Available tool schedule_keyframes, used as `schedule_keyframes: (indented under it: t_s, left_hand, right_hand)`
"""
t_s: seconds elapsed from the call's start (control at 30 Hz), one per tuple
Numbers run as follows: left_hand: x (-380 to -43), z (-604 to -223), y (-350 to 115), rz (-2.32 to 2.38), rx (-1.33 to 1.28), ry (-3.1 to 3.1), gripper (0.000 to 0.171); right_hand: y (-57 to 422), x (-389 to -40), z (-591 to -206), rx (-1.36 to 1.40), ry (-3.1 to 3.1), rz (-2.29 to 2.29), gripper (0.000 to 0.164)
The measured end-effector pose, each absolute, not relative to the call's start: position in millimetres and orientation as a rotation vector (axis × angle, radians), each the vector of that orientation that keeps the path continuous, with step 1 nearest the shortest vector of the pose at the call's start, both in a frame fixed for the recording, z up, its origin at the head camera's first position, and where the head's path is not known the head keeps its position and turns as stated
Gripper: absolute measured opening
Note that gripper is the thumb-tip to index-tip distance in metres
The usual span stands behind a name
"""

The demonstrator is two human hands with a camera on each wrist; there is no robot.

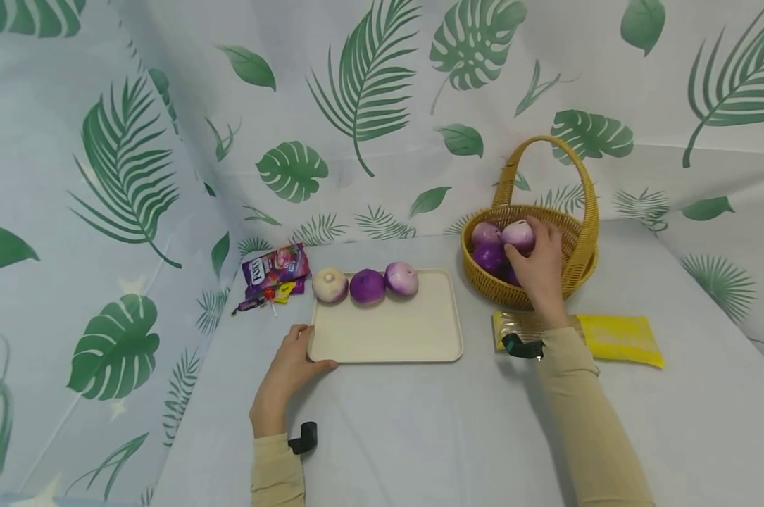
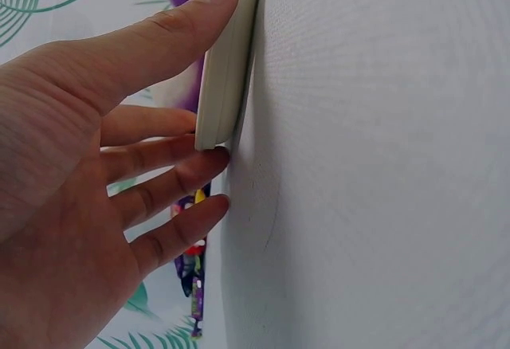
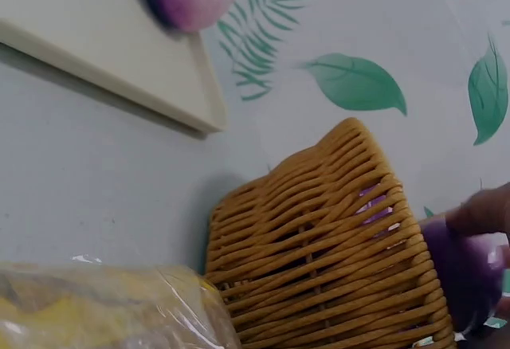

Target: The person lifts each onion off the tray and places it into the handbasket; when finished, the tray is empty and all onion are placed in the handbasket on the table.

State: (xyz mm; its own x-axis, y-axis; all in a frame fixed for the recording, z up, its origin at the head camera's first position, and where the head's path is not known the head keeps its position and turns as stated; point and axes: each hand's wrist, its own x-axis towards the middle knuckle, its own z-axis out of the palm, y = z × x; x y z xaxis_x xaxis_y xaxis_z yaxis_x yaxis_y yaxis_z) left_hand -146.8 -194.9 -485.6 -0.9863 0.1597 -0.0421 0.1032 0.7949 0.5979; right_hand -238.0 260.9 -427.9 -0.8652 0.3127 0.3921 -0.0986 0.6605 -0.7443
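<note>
In the head view my right hand (image 1: 543, 271) reaches over the front of a wicker basket (image 1: 491, 290) and grips a purple-and-white onion (image 1: 517, 234). More onions (image 1: 488, 259) lie under and beside it. The right wrist view catches the woven basket wall (image 3: 319, 245), with fingers on a purple onion (image 3: 470, 277) past the rim. My left hand (image 1: 291, 370) touches the near left corner of a cream tray (image 1: 384, 341), thumb along the front edge, fingers loosely extended at the left side. Along the tray's back edge sit a whitish onion (image 1: 329, 285), a deep purple one (image 1: 367, 287) and a pale purple one (image 1: 401, 279).
Left of the tray lie a purple candy bag (image 1: 275, 267), a red lollipop (image 1: 270, 294) and small wrapped sweets (image 1: 284, 292). A yellow packet (image 1: 619, 339) lies in front of the basket, partly beneath my right wrist. Leaf-printed cloth (image 1: 369, 176) hangs behind.
</note>
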Motion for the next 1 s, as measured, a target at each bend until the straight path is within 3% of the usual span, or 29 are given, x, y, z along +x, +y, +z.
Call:
schedule_keyframes:
  t_s: [0.23, 0.5, 0.73, 1.0]
  left_hand:
    - [-146, -490, -195, 0.925, 0.222, 2.900, 0.083]
    - [-147, -484, -196, 0.933, 0.212, 2.894, 0.083]
    - [-149, -485, -196, 0.929, 0.211, 2.893, 0.083]
    - [-149, -487, -195, 0.955, 0.204, 2.899, 0.083]
  right_hand:
    - [252, -238, -431, -0.174, -2.297, 1.098, 0.047]
    - [208, -236, -428, 0.071, -2.255, 1.122, 0.039]
    - [158, -234, -436, 0.347, -2.301, 1.224, 0.043]
    - [116, -248, -462, 0.365, -2.535, 1.412, 0.059]
